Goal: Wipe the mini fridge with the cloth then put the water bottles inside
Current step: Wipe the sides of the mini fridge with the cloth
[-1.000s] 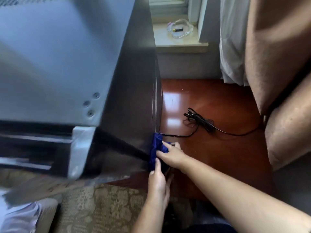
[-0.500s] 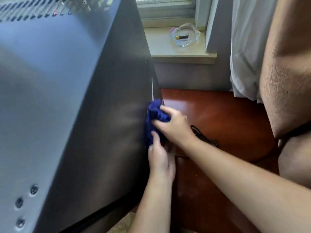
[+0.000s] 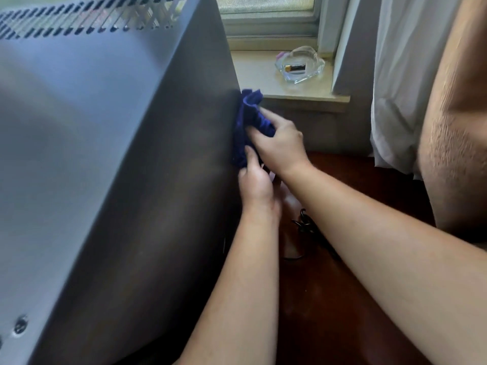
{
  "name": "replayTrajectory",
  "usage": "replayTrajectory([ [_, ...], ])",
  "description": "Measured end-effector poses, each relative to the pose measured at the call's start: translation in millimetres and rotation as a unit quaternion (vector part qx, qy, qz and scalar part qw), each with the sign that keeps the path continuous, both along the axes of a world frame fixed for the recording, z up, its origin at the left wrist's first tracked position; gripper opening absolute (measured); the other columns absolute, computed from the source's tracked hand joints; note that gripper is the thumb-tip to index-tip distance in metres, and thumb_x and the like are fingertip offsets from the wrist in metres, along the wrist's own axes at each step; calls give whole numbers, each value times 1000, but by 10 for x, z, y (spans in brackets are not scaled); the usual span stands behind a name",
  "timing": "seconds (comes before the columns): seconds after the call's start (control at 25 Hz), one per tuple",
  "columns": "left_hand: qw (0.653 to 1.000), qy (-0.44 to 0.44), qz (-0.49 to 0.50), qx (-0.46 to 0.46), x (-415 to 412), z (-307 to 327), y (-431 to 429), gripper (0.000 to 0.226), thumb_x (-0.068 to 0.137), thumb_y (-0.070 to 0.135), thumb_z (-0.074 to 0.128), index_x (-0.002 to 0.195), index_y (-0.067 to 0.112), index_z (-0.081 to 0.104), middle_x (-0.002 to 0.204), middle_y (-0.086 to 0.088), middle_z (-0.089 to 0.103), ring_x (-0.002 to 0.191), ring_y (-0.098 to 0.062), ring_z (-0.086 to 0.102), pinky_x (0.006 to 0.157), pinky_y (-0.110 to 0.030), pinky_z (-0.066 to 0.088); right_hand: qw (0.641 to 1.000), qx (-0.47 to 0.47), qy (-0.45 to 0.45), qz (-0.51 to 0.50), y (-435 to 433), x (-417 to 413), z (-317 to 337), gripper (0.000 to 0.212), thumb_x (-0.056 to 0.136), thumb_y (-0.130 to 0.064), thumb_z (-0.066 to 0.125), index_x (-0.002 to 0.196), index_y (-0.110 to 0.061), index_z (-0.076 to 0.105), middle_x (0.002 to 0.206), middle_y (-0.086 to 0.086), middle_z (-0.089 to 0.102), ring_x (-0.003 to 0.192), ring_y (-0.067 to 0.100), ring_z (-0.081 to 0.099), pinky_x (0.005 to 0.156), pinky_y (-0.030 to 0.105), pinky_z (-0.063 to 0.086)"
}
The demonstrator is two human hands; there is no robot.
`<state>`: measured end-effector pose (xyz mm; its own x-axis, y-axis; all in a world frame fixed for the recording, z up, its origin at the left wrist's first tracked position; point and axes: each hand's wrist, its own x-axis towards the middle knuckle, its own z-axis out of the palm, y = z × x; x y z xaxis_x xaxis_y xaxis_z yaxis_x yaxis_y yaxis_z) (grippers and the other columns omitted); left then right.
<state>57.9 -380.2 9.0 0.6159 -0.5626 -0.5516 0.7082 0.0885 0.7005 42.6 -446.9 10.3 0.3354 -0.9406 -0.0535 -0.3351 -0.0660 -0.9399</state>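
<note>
So the right hand's fingers [image 3: 259, 133] are curled round a bunched-up blue cloth [image 3: 250, 114], gripping it tight and pushing it against the dark side of the mini fridge [image 3: 171, 193], right up at the back edge near the top corner. The right hand [image 3: 280, 146] sits on the outer side of the cloth, with the wrist angled down and out to the right.

The left hand [image 3: 257, 185] is just below it, touching the bottom end of the cloth. One finger [image 3: 249, 155] lies pretty straight up against the fabric. The rest are tucked between the hand and the fridge wall, so honestly I can't tell whether it's pinching the cloth or only pressing on it. Both forearms come up from the bottom of the shot, left one close along the fridge.

The fridge fills the whole left half: grey top panel, a row of vent slots [image 3: 79, 19] along the far edge and a couple of screws [image 3: 19, 325] bottom left.

It stands on a glossy reddish wooden surface [image 3: 342, 299] with a black cord [image 3: 305, 222] lying behind the left wrist. Past the cloth there's a windowsill [image 3: 253, 72] with a glass ashtray [image 3: 300, 72] and a battery [image 3: 295, 67] inside it. A white curtain [image 3: 395, 88] hangs to the right, and a brown armchair [image 3: 461, 140] is at the far right edge.
</note>
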Motion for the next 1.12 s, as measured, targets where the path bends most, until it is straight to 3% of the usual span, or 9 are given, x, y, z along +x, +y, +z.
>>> replayTrajectory([
  [0.04, 1000, 10, 1, 15, -13, -102, 63, 35, 109, 36, 48, 109, 10, 71, 103, -14, 79, 85, -23, 79, 70, -33, 65, 1000, 11, 20, 9, 48, -9, -129, 45, 82, -46, 65, 124, -32, 71, 112, -5, 78, 115, 13, 69, 99, 33, 52],
  [0.2, 989, 52, 23, 135, -103, -633, 444, 33, 107, 36, 52, 114, 10, 71, 116, -17, 76, 97, -32, 75, 81, -41, 63, 989, 91, 80, 89, 492, -158, -791, 32, 87, -43, 57, 114, -27, 65, 106, 1, 76, 109, 28, 69, 90, 39, 54],
  [0.32, 968, 96, 31, 230, -199, -922, 838, 24, 108, 34, 52, 101, 17, 67, 100, -10, 73, 83, -24, 71, 54, -31, 60, 962, 206, 97, 148, 889, -336, -1247, 51, 80, -41, 53, 131, -43, 56, 126, -4, 72, 122, 22, 63, 104, 37, 48],
  [0.44, 961, 106, 24, 256, -203, -1093, 1004, 23, 109, 34, 49, 99, 21, 65, 100, -6, 72, 88, -21, 69, 60, -34, 57, 942, 260, 112, 180, 1000, -405, -1457, 73, 72, -43, 51, 144, -44, 48, 142, -7, 63, 134, 15, 54, 114, 34, 40],
  [0.6, 969, 93, 2, 228, -155, -1143, 680, 22, 109, 37, 47, 109, 24, 64, 98, -2, 74, 88, -18, 71, 67, -35, 56, 958, 209, 126, 154, 641, -359, -1450, 81, 74, -46, 57, 153, -35, 40, 146, -5, 60, 137, 16, 54, 113, 35, 42],
  [0.76, 973, 17, -44, 226, 20, -1071, 39, 29, 109, 39, 47, 95, 20, 64, 93, -4, 72, 81, -20, 71, 82, -40, 58, 981, 143, 78, 101, 105, -215, -1310, 78, 86, -42, 63, 157, -28, 32, 151, 3, 55, 139, 22, 50, 115, 33, 39],
  [0.84, 973, 5, -55, 223, 68, -1019, -185, 31, 109, 40, 48, 90, 19, 63, 88, -3, 73, 78, -20, 71, 78, -38, 59, 985, 124, 81, 90, -101, -142, -1316, 68, 93, -35, 59, 155, -29, 33, 153, 3, 52, 142, 24, 46, 117, 36, 36],
  [0.96, 973, -3, -79, 218, 101, -1050, -189, 27, 108, 42, 49, 105, 19, 64, 106, -13, 75, 85, -26, 73, 82, -42, 62, 981, 144, 79, 107, -154, -73, -1379, 66, 92, -34, 51, 155, -37, 34, 156, -1, 49, 148, 21, 39, 120, 40, 32],
  [1.12, 982, 34, -51, 179, -17, -941, 330, 28, 110, 35, 45, 96, 20, 65, 93, -5, 76, 81, -19, 73, 68, -36, 60, 979, 130, 89, 128, 284, -229, -1197, 64, 95, -25, 59, 155, -34, 39, 157, -2, 47, 149, 15, 36, 120, 24, 27],
])
